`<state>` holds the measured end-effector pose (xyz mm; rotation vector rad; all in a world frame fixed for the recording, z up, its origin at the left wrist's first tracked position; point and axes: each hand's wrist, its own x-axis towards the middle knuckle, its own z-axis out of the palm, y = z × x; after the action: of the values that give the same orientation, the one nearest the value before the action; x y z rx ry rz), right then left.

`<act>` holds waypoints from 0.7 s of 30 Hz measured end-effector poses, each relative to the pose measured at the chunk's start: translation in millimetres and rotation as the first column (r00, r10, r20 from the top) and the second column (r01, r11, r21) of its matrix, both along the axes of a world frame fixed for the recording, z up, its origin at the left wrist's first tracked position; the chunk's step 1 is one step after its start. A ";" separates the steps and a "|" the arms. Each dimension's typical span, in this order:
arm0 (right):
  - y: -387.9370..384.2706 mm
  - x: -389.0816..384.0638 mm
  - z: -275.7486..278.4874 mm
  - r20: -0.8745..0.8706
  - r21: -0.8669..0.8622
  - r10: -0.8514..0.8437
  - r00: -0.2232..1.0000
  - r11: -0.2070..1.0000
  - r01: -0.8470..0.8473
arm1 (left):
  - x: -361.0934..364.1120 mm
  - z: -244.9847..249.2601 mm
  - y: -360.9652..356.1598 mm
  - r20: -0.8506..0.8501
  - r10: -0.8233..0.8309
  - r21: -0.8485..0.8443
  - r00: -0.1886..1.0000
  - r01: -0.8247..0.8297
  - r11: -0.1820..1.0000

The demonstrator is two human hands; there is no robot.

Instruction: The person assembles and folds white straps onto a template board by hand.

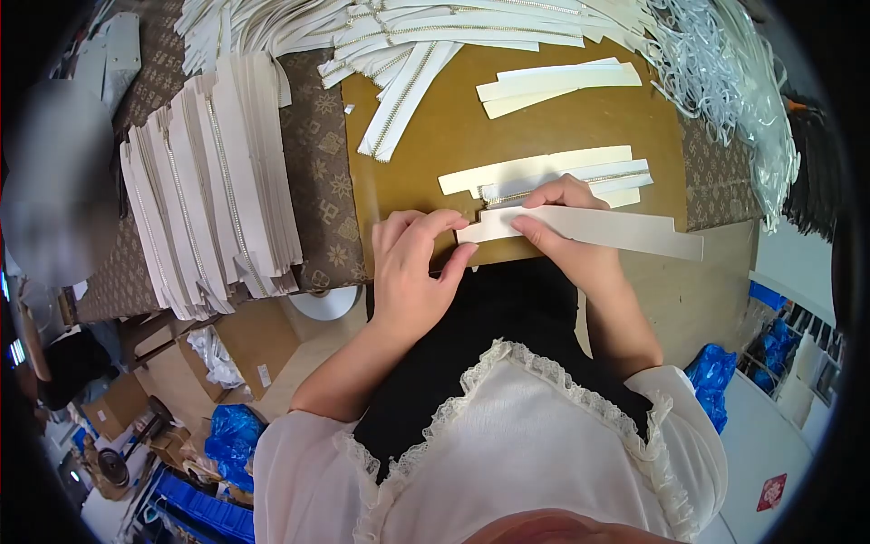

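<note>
Over the front edge of the brown work mat (408,195), a long white strip (625,232) with notched ends is held level. My right hand (575,231) pinches it left of its middle, thumb on top and fingers curled behind. At its left end my left hand (412,263) has index finger and thumb at opposite edges, the other fingers curled. Just beyond lie a short white zipper (607,172) with metal teeth and cream strips (535,168) partly beneath it. The right hand's fingers overlap the zipper's near side.
More cream strips (562,83) lie farther back on the mat. Several zippers (462,27) are heaped at the back, one zipper (403,104) angled forward. A stack of white zippered pieces (213,181) stands at left. White cords (702,63) and clear plastic (766,136) hang at right.
</note>
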<state>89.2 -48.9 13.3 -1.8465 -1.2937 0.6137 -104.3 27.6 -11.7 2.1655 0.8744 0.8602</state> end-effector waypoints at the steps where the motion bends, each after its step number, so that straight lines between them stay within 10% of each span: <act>1: 0.4 -0.1 -0.3 0.000 -0.002 0.001 1.000 1.000 -0.001 | 0.0 0.2 -0.2 0.010 0.003 0.003 1.000 -0.003 1.000; 21: 3.1 -2.2 -1.1 0.092 -0.030 -0.007 0.996 0.999 0.010 | -3.4 4.4 2.0 -0.092 -0.110 0.177 0.990 0.125 0.976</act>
<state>87.0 -45.8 12.3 -1.9236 -1.3421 0.5529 -107.7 29.6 -7.2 2.3997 0.7220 0.8259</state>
